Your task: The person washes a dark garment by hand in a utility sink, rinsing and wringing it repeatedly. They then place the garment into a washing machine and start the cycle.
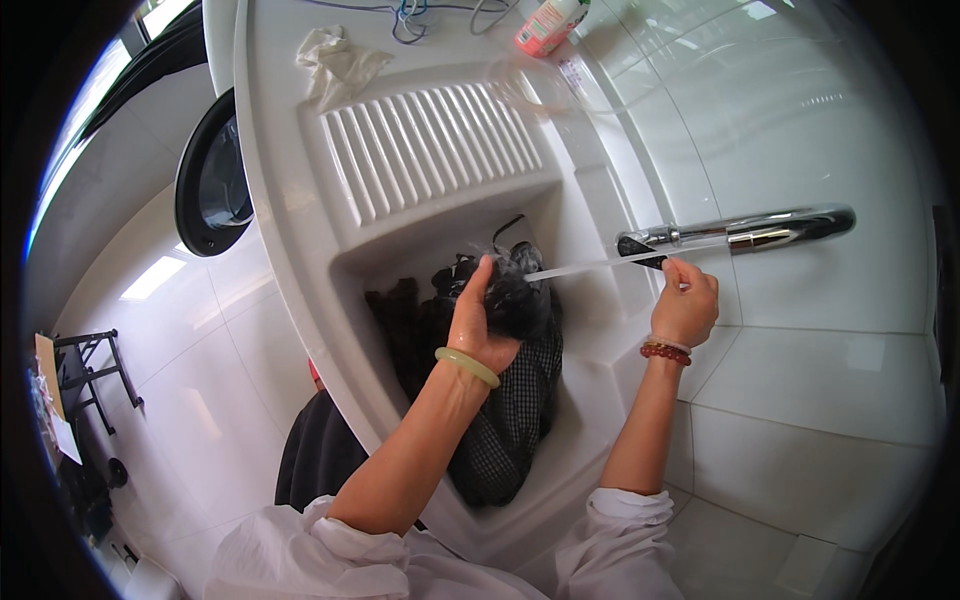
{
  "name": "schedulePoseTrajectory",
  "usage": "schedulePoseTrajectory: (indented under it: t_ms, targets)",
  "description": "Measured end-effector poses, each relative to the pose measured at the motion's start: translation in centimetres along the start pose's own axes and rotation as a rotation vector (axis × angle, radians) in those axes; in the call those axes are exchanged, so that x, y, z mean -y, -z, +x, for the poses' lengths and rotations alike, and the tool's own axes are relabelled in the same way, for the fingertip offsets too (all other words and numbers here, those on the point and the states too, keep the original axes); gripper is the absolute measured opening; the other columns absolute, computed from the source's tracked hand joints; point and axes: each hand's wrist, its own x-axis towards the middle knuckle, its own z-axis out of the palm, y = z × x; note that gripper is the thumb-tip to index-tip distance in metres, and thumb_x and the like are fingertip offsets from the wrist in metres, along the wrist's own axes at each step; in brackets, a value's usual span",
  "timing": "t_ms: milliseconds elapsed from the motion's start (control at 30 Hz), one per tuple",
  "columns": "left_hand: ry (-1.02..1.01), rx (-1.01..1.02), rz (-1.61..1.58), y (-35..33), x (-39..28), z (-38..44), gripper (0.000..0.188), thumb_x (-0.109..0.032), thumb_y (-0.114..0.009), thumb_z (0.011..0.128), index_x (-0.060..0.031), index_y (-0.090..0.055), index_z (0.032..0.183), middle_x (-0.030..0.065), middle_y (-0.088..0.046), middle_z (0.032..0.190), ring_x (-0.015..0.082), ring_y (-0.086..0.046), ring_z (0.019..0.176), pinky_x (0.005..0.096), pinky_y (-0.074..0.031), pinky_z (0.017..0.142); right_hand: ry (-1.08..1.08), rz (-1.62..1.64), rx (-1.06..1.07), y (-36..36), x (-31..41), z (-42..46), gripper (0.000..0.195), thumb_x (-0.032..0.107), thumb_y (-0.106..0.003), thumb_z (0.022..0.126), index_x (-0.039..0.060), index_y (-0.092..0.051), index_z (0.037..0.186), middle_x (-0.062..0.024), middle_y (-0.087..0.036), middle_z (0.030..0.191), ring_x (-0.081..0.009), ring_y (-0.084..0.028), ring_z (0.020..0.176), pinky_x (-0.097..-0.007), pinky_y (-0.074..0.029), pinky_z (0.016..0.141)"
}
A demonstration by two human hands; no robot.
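Note:
My left hand [480, 322], with a pale bangle at its wrist, holds a wet black cloth item [517, 300] under running water in the basin of a white laundry sink [592, 360]. The stream comes from a chrome faucet [780, 225] on the right. My right hand [686, 300], wearing bead bracelets, pinches the end of the faucet's black lever [641, 251]. Below the left hand, a dark checked fabric [510, 435] lies in the basin, and more dark cloth [394, 315] lies at the basin's left side.
A ribbed washboard [435, 150] is moulded into the sink above the basin. Beyond it are a crumpled whitish cloth [337, 64], wire hangers [409, 19] and a pink-and-white bottle [547, 30]. An open round appliance door [217, 176] stands left of the sink; a tiled wall [817, 375] rises at right.

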Motion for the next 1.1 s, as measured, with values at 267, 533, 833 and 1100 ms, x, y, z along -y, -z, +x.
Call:
schedulePoseTrajectory:
  t_ms: [267,533,833,1100]
  targets:
    - [0.069,0.075,-0.027,-1.8,1.0,-3.0,0.05,-0.048,-0.065,0.097,-0.0121,-0.062,0.132,0.0091,-0.063,0.135,0.0279,-0.058,0.125,0.0479,-0.045,0.106,-0.442,0.663,0.425,-1.7,0.4,-6.4,0.047,0.049,-0.063,0.097,0.0053,-0.066,0.114,-0.0027,-0.068,0.096,-0.017,-0.064,0.077,-0.0346,-0.053,0.066]
    - [0.212,0.125,0.326,-2.4,3.3,-7.2,0.046,-0.037,-0.071,0.095,-0.0158,-0.062,0.136,-0.0029,-0.063,0.128,0.0141,-0.06,0.113,0.0384,-0.054,0.088,-0.937,2.182,1.291,-4.2,0.8,-13.4,0.077,0.071,-0.039,0.098,0.0103,-0.052,0.144,-0.0212,-0.052,0.145,-0.0437,-0.054,0.128,-0.0606,-0.041,0.11]
    - [0.3,0.1,0.497,-2.4,3.2,-9.2,0.049,-0.017,-0.084,0.085,-0.0098,-0.062,0.128,0.0079,-0.068,0.112,0.0208,-0.067,0.1,0.0356,-0.059,0.09,-0.415,2.046,1.319,-1.2,2.4,-9.8,0.09,0.047,-0.072,0.087,0.0102,-0.029,0.157,-0.02,-0.05,0.144,-0.0321,-0.056,0.128,-0.045,-0.048,0.108]
    - [-0.228,0.202,0.839,-2.6,4.4,-9.4,0.055,-0.008,-0.088,0.07,-0.0061,-0.063,0.119,0.0003,-0.067,0.103,0.0147,-0.063,0.098,0.0325,-0.055,0.082,-0.123,1.403,1.316,1.2,4.6,-5.7,0.073,0.028,-0.082,0.066,0.0009,-0.053,0.128,-0.0102,-0.06,0.117,-0.0217,-0.063,0.105,-0.0334,-0.052,0.093]
